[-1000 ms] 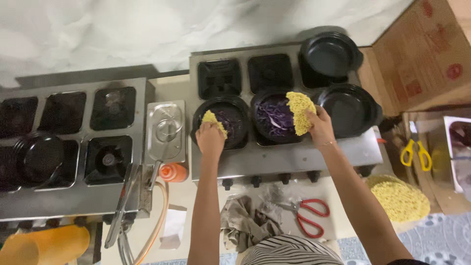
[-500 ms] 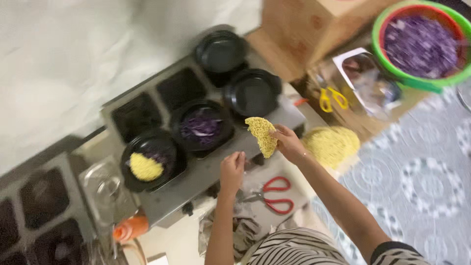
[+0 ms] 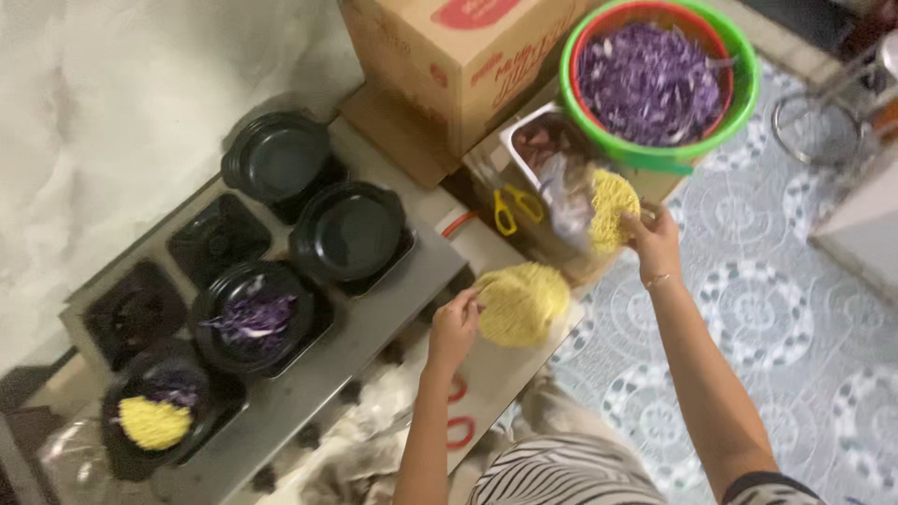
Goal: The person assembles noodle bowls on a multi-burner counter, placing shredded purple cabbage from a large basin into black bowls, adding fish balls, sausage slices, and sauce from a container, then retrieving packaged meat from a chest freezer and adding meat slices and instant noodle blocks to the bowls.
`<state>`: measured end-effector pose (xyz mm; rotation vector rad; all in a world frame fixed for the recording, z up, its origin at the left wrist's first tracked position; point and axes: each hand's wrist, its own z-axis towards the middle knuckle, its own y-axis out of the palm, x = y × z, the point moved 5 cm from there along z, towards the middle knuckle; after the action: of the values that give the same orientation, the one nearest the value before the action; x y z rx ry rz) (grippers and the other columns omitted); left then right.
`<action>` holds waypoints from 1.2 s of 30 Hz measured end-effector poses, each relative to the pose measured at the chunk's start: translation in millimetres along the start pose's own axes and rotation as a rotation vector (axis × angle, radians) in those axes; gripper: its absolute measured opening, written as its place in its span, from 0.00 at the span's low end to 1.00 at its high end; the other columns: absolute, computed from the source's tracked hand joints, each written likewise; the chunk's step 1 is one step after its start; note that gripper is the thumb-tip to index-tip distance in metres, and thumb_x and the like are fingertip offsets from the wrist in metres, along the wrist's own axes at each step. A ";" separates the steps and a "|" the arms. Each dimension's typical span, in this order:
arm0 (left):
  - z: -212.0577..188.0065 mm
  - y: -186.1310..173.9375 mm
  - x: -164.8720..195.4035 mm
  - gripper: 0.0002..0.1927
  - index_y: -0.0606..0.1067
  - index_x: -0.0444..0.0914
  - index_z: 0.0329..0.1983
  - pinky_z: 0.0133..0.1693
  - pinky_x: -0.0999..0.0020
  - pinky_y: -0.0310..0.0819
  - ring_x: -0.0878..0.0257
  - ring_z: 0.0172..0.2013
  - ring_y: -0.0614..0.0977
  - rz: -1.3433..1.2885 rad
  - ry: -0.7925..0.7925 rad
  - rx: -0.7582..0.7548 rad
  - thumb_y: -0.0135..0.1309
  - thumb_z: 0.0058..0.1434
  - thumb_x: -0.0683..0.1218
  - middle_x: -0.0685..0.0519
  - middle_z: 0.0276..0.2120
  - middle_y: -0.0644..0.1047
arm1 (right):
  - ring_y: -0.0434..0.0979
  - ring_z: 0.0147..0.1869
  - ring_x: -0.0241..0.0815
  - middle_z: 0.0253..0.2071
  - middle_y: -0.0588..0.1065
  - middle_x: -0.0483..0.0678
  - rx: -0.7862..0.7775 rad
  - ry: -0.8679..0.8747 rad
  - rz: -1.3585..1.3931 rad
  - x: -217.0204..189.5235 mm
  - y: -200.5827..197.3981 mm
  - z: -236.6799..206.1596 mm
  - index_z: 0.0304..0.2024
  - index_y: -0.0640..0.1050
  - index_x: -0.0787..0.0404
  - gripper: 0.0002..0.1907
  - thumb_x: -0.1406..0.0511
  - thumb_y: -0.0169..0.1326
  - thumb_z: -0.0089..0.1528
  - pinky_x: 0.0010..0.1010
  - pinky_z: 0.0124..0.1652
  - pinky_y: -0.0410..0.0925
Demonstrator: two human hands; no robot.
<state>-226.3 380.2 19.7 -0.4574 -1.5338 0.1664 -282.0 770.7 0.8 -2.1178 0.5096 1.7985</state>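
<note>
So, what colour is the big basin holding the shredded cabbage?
Green outside, red inside: the basin, clearest in the head view.
</note>
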 end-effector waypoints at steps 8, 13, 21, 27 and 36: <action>80.5 96.1 13.4 0.33 0.73 0.41 0.60 0.61 0.56 0.64 0.50 0.62 0.69 0.374 -0.024 -0.125 0.66 0.49 0.47 0.48 0.59 0.73 | 0.80 0.50 0.51 0.49 0.79 0.59 -0.318 -0.342 -0.524 7.2 8.0 149.9 0.59 0.72 0.66 0.21 0.68 0.58 0.65 0.41 0.47 0.72; 82.8 106.6 5.7 0.42 0.74 0.43 0.61 0.61 0.51 0.59 0.49 0.64 0.66 0.501 -0.002 -0.107 0.73 0.38 0.49 0.48 0.62 0.70 | 0.73 0.58 0.69 0.55 0.73 0.68 -0.250 -0.815 -0.983 -24.6 47.2 148.2 0.60 0.73 0.68 0.26 0.73 0.56 0.58 0.51 0.56 0.68; 70.5 99.3 1.0 0.35 0.75 0.38 0.51 0.59 0.51 0.66 0.46 0.60 0.72 0.445 0.047 -0.016 0.74 0.40 0.52 0.46 0.56 0.74 | 0.72 0.59 0.63 0.53 0.72 0.62 -0.519 -0.889 -0.592 -60.6 81.2 21.6 0.49 0.74 0.70 0.19 0.77 0.54 0.54 0.45 0.57 0.67; 17.7 41.1 -36.0 0.31 0.73 0.37 0.46 0.43 0.56 0.76 0.49 0.41 0.82 0.121 -0.291 0.117 0.74 0.47 0.57 0.47 0.39 0.81 | 0.75 0.54 0.57 0.47 0.77 0.54 -0.778 -0.794 -0.566 -28.9 139.3 -68.1 0.46 0.77 0.63 0.13 0.74 0.56 0.59 0.43 0.54 0.67; -66.8 -293.9 -98.0 0.18 0.69 0.33 0.51 0.46 0.63 0.75 0.57 0.41 0.80 0.139 -0.114 1.256 0.63 0.65 0.43 0.45 0.42 0.79 | 0.77 0.50 0.59 0.44 0.77 0.55 -0.747 -0.803 -0.588 -19.7 223.5 -151.9 0.47 0.78 0.61 0.10 0.70 0.55 0.62 0.45 0.50 0.70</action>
<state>-217.4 64.4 44.7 0.4591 -1.2170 1.1851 -255.2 504.3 42.4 -1.3804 -0.9948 2.3761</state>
